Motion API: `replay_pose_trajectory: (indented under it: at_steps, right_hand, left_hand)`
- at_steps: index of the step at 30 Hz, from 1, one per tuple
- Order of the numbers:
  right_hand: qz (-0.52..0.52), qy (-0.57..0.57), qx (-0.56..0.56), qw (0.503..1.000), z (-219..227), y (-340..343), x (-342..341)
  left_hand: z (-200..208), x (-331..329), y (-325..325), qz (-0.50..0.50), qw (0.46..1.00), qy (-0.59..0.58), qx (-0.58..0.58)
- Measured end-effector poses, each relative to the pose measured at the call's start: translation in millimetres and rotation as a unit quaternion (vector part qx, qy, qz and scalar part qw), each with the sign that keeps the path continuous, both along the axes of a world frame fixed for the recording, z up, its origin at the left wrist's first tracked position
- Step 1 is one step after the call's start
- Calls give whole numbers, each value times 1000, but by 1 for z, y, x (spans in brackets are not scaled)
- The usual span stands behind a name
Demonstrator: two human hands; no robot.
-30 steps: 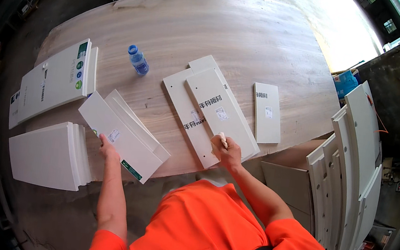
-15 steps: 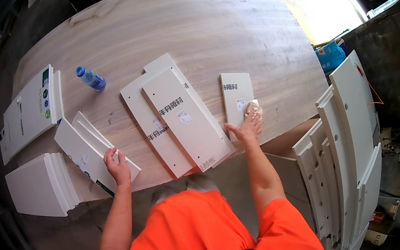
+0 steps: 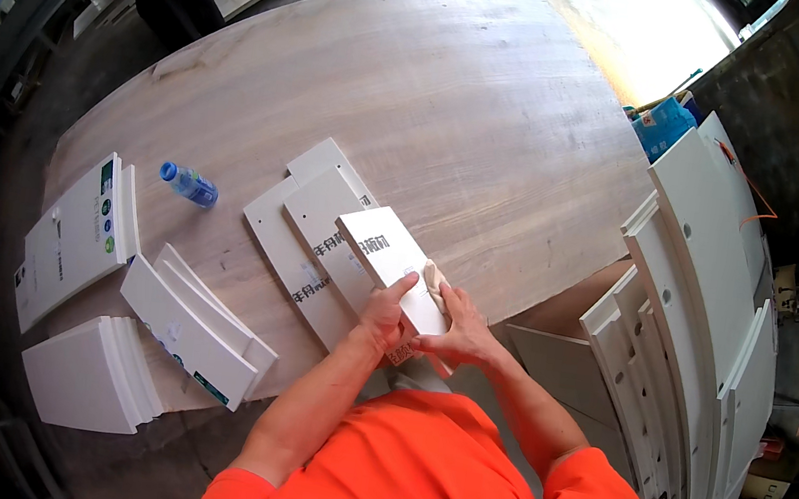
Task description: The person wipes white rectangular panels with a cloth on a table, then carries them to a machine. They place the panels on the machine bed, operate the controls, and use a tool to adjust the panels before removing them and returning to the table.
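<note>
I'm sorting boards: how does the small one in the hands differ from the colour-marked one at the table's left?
The small board is gripped in the left hand and right hand; the colour-marked board rests on the table. The small board looks much smaller than the colour-marked board. Green and blue marks show on the colour-marked board, but none show on the small board. Both are white with dark print.

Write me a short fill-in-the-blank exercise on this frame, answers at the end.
1. Of the left hand and right hand, the one holding the cream cloth is the ____.
2. The small panel in the left hand is coloured ____.
3. The plastic bottle has a ____ cap.
Missing words: right; white; blue.
</note>
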State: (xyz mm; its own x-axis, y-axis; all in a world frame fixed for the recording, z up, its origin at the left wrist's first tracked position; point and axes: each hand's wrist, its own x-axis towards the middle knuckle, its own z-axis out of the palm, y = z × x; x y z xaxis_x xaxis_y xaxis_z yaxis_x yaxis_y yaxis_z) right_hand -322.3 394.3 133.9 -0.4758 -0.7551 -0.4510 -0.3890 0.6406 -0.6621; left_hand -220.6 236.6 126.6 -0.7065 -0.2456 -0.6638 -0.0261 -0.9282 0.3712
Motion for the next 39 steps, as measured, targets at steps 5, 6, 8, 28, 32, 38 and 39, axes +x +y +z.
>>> replay_pose_trajectory:
  at_steps: [5,6,8,28,32,38,39]
  right_hand:
    - [-153,-138,-250,946,16,-49,12]
    - [-211,-213,-282,912,32,-69,17]
    - [-255,-15,-330,909,61,-118,12]
    - [-56,295,-460,836,146,-211,117]
    - [-30,180,-288,940,106,-175,128]
    - [-18,-152,-193,969,64,-105,143]
    - [-67,-341,-228,909,69,-106,140]
  left_hand:
    - [29,55,-25,-14,983,89,-161]
    - [40,64,-27,-23,976,106,-191]
    - [51,80,-25,-58,962,110,-241]
    - [87,192,-39,16,935,93,-343]
    - [107,194,-60,162,930,101,-314]
    - [96,230,-131,313,901,86,-286]
    - [92,235,-134,323,895,94,-294]
